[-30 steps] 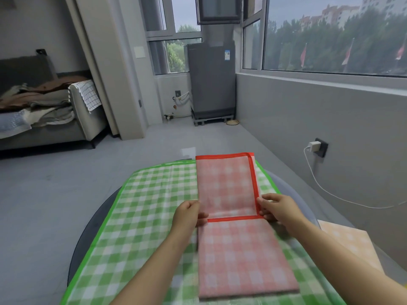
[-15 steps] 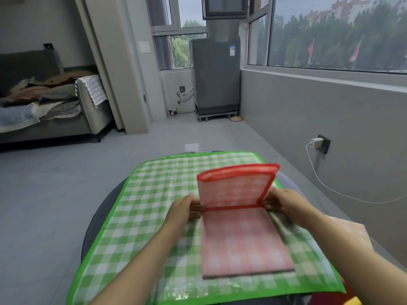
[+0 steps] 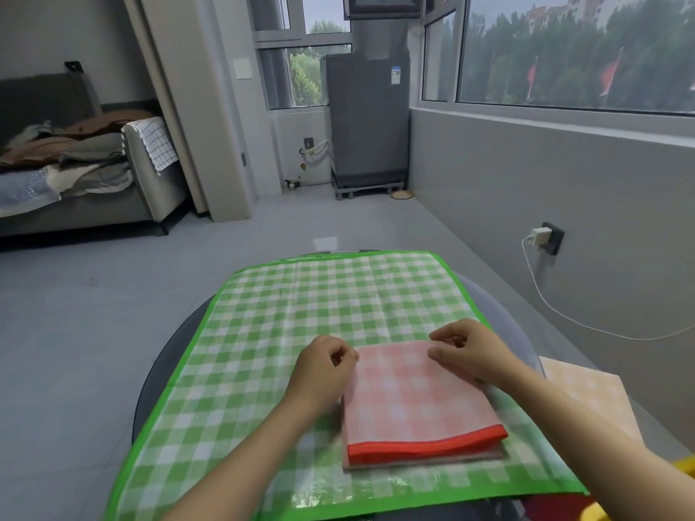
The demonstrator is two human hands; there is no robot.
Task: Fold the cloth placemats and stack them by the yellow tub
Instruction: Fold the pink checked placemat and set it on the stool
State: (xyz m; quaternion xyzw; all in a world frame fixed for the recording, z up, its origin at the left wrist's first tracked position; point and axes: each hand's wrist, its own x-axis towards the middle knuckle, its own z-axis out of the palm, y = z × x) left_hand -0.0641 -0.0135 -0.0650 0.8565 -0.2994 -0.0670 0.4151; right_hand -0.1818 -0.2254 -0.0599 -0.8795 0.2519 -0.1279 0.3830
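Observation:
A pink checked placemat with a red border lies folded into a small square on a spread green checked placemat. Its red edge faces me. My left hand rests at the fold's far left corner with curled fingers. At the far right corner my right hand pinches the fold line. A sliver of the yellow tub shows at the lower right edge.
The green placemat covers a round dark table. An orange checked mat lies to the right, below table level. A white cable hangs from a wall socket at the right. A sofa and a grey fridge stand far off.
Both hands lifted the far half of the pink placemat and brought it toward me onto the near half. It now lies folded, red edge nearest me. The camera tilted down.

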